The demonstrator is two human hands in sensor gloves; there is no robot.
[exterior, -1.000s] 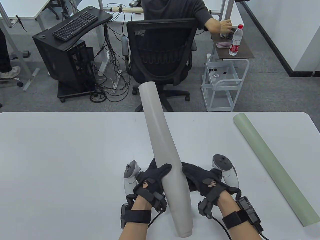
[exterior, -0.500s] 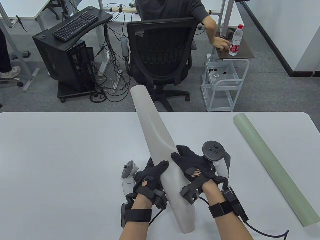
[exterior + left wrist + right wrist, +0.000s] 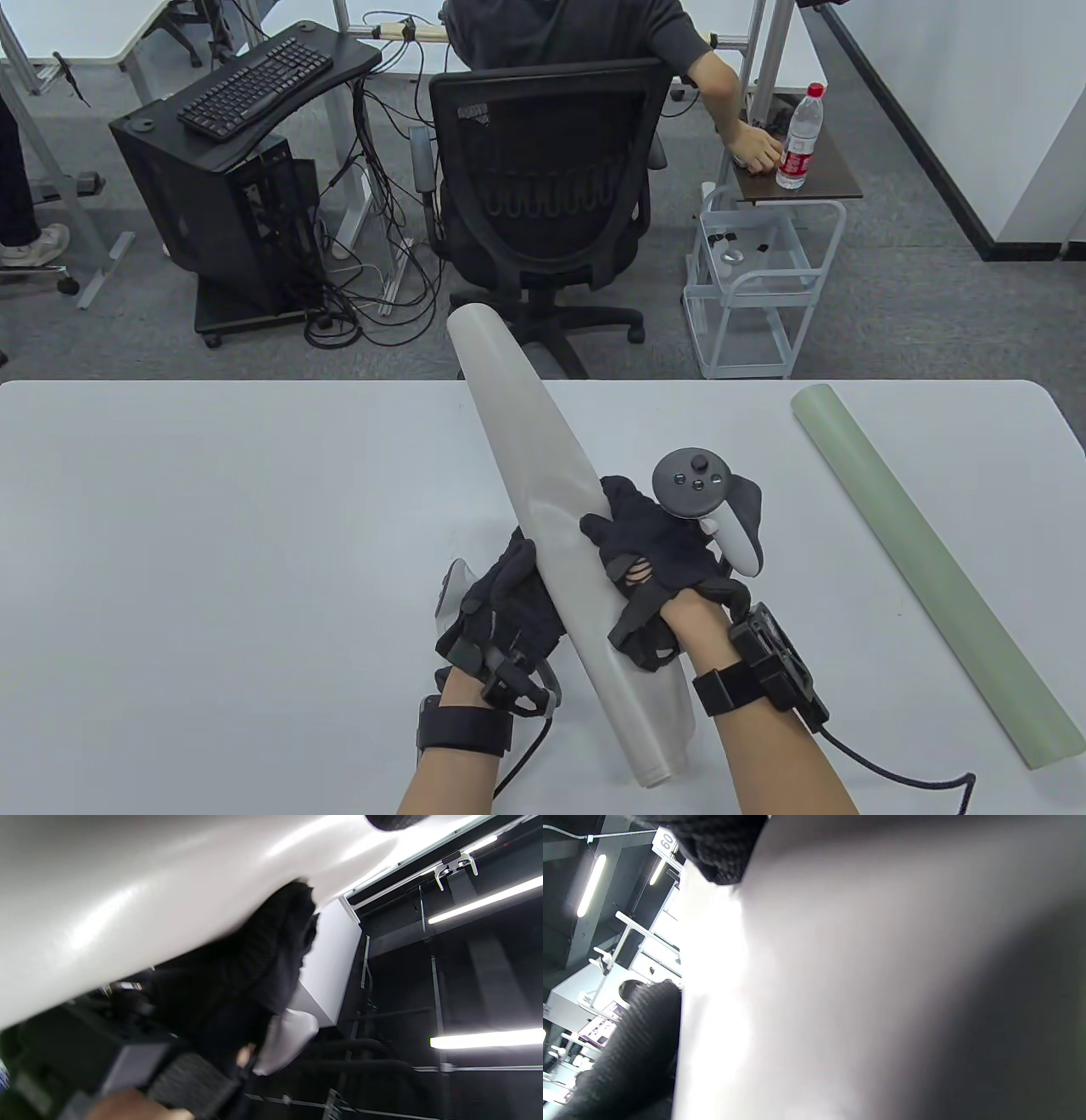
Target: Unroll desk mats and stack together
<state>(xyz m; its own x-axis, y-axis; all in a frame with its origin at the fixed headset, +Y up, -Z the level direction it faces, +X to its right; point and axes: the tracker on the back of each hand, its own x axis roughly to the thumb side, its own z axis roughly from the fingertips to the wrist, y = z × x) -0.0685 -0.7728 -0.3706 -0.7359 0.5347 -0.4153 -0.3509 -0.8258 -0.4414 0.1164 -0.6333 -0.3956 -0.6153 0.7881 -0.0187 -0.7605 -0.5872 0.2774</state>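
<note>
A rolled grey desk mat (image 3: 543, 501) is held above the table (image 3: 212, 526), its far end pointing past the table's back edge. My left hand (image 3: 505, 598) grips it from the left near the lower part. My right hand (image 3: 645, 552) grips it from the right, fingers wrapped over the roll. The mat's near end (image 3: 653, 730) looks looser and wider. The grey mat fills the left wrist view (image 3: 148, 899) and the right wrist view (image 3: 882, 984). A rolled green desk mat (image 3: 925, 569) lies on the table at the right, untouched.
Behind the table stand a black office chair (image 3: 543, 187) with a seated person, a computer stand (image 3: 246, 161) with a keyboard, and a white cart (image 3: 755, 280). A water bottle (image 3: 799, 136) stands on a small side table.
My right hand moved up from beside the roll onto it and gripped it. The roll's far end swung left and its near end loosened. My left hand turned under the roll.
</note>
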